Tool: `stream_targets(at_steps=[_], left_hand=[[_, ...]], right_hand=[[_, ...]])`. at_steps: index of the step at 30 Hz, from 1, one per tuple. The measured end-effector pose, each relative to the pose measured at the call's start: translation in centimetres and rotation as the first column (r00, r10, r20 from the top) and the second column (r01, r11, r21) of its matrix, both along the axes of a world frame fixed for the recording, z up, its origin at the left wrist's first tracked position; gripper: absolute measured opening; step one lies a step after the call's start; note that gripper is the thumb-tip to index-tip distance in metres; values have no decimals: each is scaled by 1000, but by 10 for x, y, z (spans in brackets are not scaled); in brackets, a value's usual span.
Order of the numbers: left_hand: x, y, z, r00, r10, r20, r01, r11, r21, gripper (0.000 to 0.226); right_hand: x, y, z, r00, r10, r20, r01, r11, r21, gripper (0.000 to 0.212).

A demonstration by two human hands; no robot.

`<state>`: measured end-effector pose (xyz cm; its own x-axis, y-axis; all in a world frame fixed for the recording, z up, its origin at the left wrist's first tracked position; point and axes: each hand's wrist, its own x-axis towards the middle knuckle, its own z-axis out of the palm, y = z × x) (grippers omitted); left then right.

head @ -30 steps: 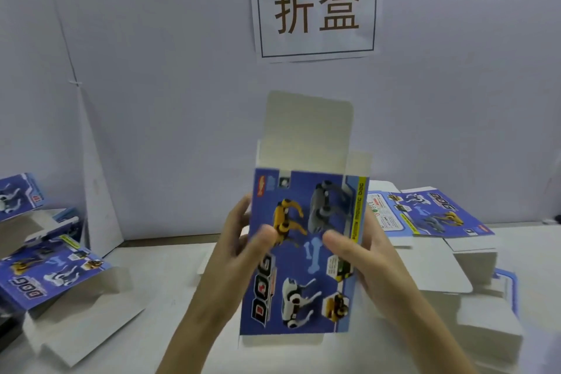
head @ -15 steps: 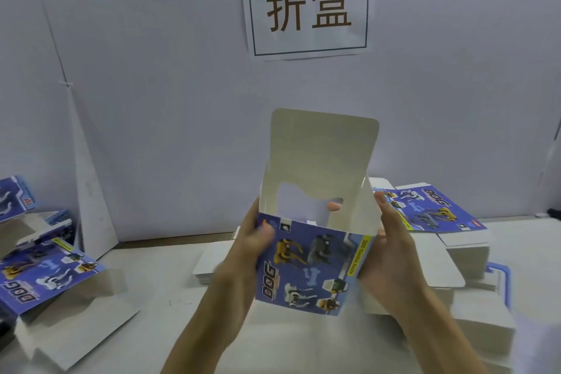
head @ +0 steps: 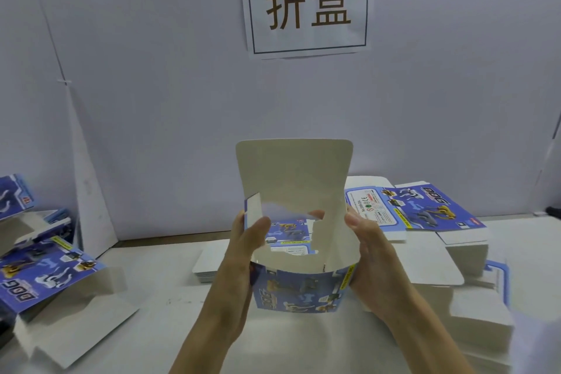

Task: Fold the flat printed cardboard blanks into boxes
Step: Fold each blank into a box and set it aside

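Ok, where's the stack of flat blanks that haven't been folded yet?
In the head view, the stack of flat blanks lies on the table at right, just behind the right hand holding the half-opened box.

Left hand (head: pixel 243 249), right hand (head: pixel 368 249) bare; forearms unsleeved

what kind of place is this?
Likely a packing or box-folding workstation: a wall sign with two Chinese characters, stacked flat blanks on a white table, and both hands opening a box.
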<state>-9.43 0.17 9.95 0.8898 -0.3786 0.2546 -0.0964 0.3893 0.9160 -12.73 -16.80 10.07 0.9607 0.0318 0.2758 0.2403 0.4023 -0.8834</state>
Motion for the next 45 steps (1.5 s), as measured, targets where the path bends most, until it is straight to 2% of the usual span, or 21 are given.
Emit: stream_targets(at_steps=[3,4,6,11,14,16,18,23,28,32,35,37,38,39,40,41,42,43,44,45], left_hand=[[-3,-1,1,999,31,18,-32,999,9,53],[-5,-3,2,999,36,21,-37,999,21,54],[-6,-5,1,998,50,35,-51,998,34,70],[-8,-4,0,997,78,23,-80,991,105,63],[-7,7,10,999,32,16,-34,992,125,60],[-9,9,15,999,29,-15,-28,998,63,43],[-12,4,17,992,121,-41,-121,993,13,23],[-14,0,17,913,402,-66,-400,915,51,25],[-15,-1,16,848,518,-111,-507,855,114,36],[-18,-3,18,832,550,-76,-542,834,105,45],[-22,-7,18,845,533,-44,-530,845,71,46],[-24,-10,19,821,570,-19,-571,821,-15,46],[-25,-10,18,789,615,12,-613,788,-50,46],[-26,-10,18,748,661,60,-658,750,-63,45],[-27,-9,18,712,694,105,-692,719,-61,44],[-28,-9,19,691,710,132,-710,702,-59,42],[-29,-10,18,685,715,140,-715,696,-60,40],[-31,-11,18,687,714,140,-713,698,-61,39],[-33,-13,18,692,708,138,-708,704,-61,40],[-36,-15,17,697,703,142,-704,708,-55,43]], right_hand=[[0,-1,1,999,5,39,-6,1000,23,84],[0,-2,1,999,4,54,-6,1000,29,82],[0,-3,1,997,7,74,-10,999,45,76],[2,-11,0,999,-42,11,41,998,55,50],[3,-17,4,1000,-27,4,28,998,-48,51],[2,-17,5,1000,1,16,2,990,-144,56],[1,-16,3,999,23,29,-18,983,-181,63],[-1,-15,2,994,109,8,-105,973,-205,62],[-1,-8,2,986,165,11,-161,973,-168,58],[-1,-8,5,980,197,18,-194,974,-116,56],[-2,-8,7,981,188,48,-185,981,-66,44],[-3,-7,8,986,158,50,-154,985,-75,34],[-3,-6,8,995,81,58,-73,989,-130,31],[-2,-4,6,993,-66,103,89,966,-242,28],[0,-1,3,943,-257,210,319,874,-366,26],[2,2,0,813,-431,391,577,686,-443,21],[3,6,-2,617,-520,591,786,442,-433,15],[3,10,-4,423,-513,747,905,209,-370,10],[3,15,-5,275,-459,845,955,34,-293,7],[2,19,-7,177,-407,896,972,-73,-225,9]])
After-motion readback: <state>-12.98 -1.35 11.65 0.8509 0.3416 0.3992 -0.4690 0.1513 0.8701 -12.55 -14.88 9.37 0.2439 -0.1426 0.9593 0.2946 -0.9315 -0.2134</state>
